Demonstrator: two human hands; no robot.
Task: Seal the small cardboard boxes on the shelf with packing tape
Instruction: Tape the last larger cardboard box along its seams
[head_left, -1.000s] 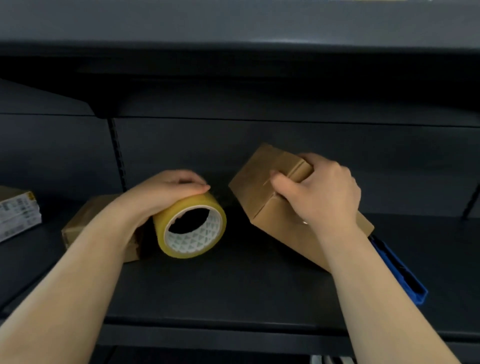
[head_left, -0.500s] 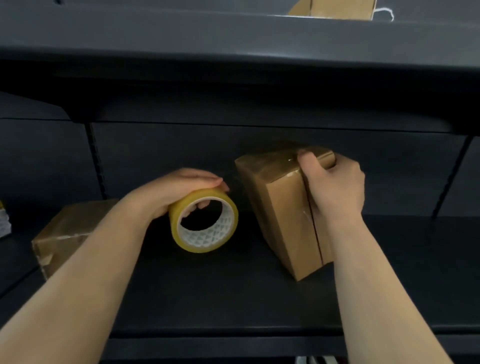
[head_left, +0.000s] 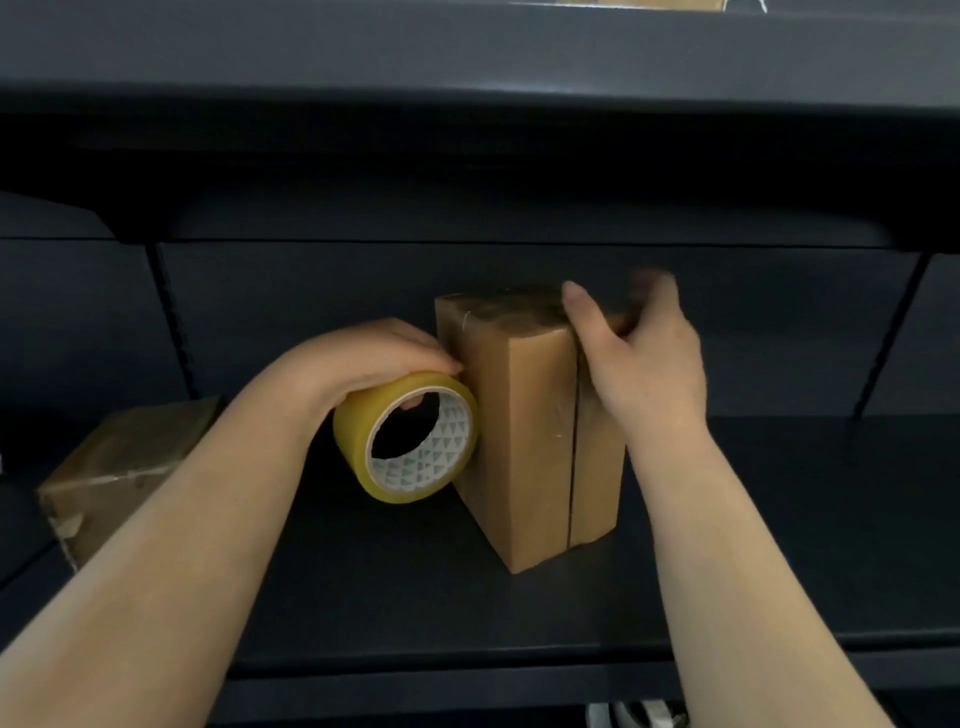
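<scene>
Two hands at work, left hand (head_left: 363, 358) grasping tape roll (head_left: 410, 441), right hand (head_left: 639, 364) gripping upright box (head_left: 524, 436)

Looks like a stockroom or shop storage bay: dark metal shelving (head_left: 467, 597) with slotted uprights (head_left: 174, 322), another shelf deck (head_left: 467, 57) overhead, plain cardboard boxes (head_left: 530, 426) on it, roll of packing tape (head_left: 410, 439) beside one. Dim lighting, so probably warehouse-type, not certain.
</scene>
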